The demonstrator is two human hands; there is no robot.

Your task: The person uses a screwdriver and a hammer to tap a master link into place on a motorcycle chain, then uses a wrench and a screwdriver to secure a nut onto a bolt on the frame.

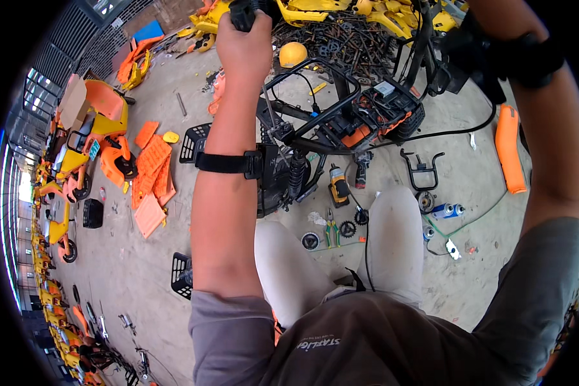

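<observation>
My left hand (243,44) is raised at the top of the picture, closed round a black handle (242,14). My right forearm (537,128) rises to the upper edge, and my right hand is out of the picture. Below my arms stands a stripped scooter frame (325,87) with black tubing, orange-and-black parts and a coil shock absorber (296,174). Near my knees lie a yellow power drill (338,186), a smaller black drill (362,170), green-handled pliers (331,228), toothed rings (347,229) and spray cans (442,210).
A black bracket (422,170) and orange panel (510,148) lie at right. Orange plastic panels (153,174), a black basket (92,213) and rows of yellow scooters (61,228) are at left. A heap of metal parts (334,48) and a yellow helmet (293,55) lie beyond the frame.
</observation>
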